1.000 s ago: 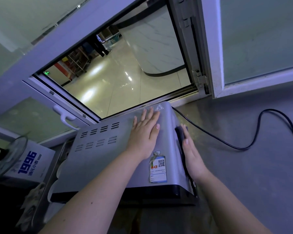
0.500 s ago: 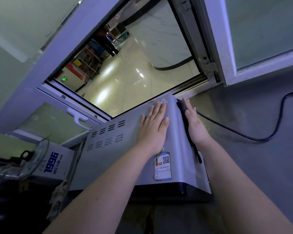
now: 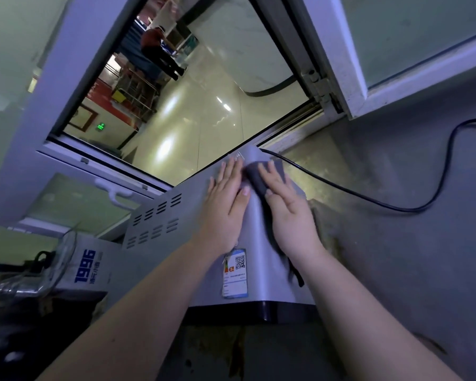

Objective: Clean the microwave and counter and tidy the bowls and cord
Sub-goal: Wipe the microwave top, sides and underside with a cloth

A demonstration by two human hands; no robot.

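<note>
Microwave [image 3: 176,232] wipe judged in hand: grey cloth [image 3: 256,177] pressed under flat right grip [image 3: 289,213], flat left grip [image 3: 226,199] braced at its 9 o'clock; side panel judged next.

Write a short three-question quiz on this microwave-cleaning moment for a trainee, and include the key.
1. True or false: the left hand lies flat, fingers straight, on top of the silver metal microwave.
2. What does the right hand press against the microwave's top right edge?
A) a dark grey cloth
B) a yellow sponge
C) a spray bottle
3. Fill in: the black power cord trails from the microwave's back corner across the grey counter on the person's ____ side.

Key: 1 true; 2 A; 3 right.
</note>
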